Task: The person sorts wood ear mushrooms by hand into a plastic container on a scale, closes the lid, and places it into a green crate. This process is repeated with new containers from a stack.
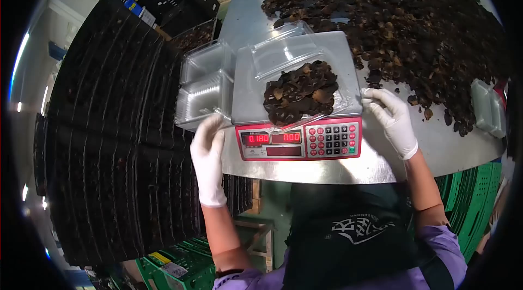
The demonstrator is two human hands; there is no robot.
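Observation:
On the steel plate of a digital scale lies a clear plastic clamshell box, its lid folded back. Dark brown mushroom pieces, curled like wood ear, fill its near half. The red display reads 0.180. My left hand, in a white glove, is open at the scale's left front corner, fingertips by the stacked clear boxes. Also gloved in white, my right hand is open beside the scale's right edge, its fingers bent and its fingertips close to the plate's side.
A wide heap of the same mushroom pieces covers the far and right part of the metal table. More clear boxes stand at the right. Black crates are stacked at the left, green crates below right.

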